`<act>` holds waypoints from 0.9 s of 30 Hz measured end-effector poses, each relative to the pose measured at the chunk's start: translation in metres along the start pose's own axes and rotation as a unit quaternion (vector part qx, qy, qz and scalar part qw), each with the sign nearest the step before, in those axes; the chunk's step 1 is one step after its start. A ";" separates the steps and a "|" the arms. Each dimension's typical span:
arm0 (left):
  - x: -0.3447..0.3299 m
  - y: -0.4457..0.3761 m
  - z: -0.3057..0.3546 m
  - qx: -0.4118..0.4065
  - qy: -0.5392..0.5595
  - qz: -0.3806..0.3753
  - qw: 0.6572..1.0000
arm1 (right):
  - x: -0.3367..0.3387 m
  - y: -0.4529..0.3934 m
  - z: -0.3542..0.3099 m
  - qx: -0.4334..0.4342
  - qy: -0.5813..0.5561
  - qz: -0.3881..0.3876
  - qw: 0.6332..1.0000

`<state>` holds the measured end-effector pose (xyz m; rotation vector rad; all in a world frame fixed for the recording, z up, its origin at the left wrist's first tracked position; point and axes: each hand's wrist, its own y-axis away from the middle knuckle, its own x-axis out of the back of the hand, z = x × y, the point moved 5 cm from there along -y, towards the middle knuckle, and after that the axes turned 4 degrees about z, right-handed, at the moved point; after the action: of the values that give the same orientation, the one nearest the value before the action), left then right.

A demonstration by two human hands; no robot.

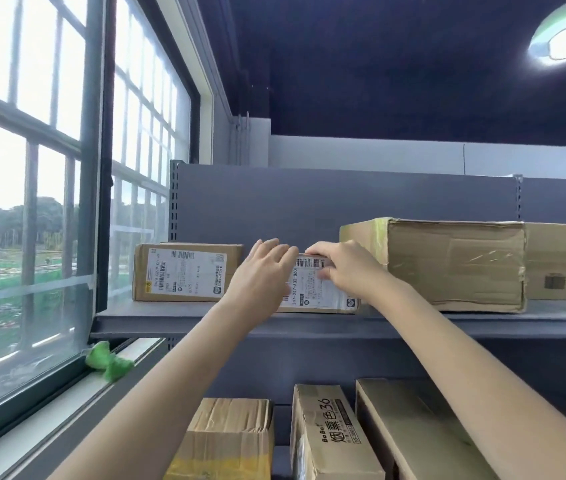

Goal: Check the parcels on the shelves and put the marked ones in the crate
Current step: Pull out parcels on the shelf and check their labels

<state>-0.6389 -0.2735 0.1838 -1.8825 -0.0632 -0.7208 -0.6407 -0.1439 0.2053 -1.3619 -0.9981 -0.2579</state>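
A: Item one, the labelled parcel (319, 289): where does it lie?

B: On the upper shelf (205, 315), directly between both hands, white label facing out. Its long axis cannot be told; the hands cover too much of it.

A: Left hand (260, 275)?

B: Fingers straight and together, laid flat against the parcel's left side. Not curled round anything.

A: Right hand (340, 268)?

B: Fingers curled over the top front edge, thumb on the label face: a grip on the parcel. This hand looks the nearer and the better seated.

A: Neighbours?

B: A second labelled box (184, 271) just beyond the left hand; a large dented carton (447, 265) close against the right hand's outer side. Three boxes stand on the shelf below the forearms.

A: The crate?

B: Not in view.

A: Judgement on the coming move?

B: The parcel probably comes straight toward the body; clearance beside the large carton is the tight spot. Whether it bears a mark is unreadable.
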 end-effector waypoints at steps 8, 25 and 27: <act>-0.045 -0.019 -0.019 0.041 0.060 -0.043 0.996 | -0.033 -0.025 0.021 -0.024 0.041 0.019 0.999; -0.042 -0.036 -0.016 0.038 0.047 -0.024 0.998 | -0.006 -0.010 0.013 0.043 0.054 0.078 0.995; -0.024 -0.044 0.001 0.060 0.103 0.006 0.993 | 0.034 0.004 0.021 0.064 0.049 0.135 0.988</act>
<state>-0.6738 -0.2471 0.2076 -1.6839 0.0350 -0.8807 -0.6275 -0.1114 0.2251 -1.3367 -0.7269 -0.0553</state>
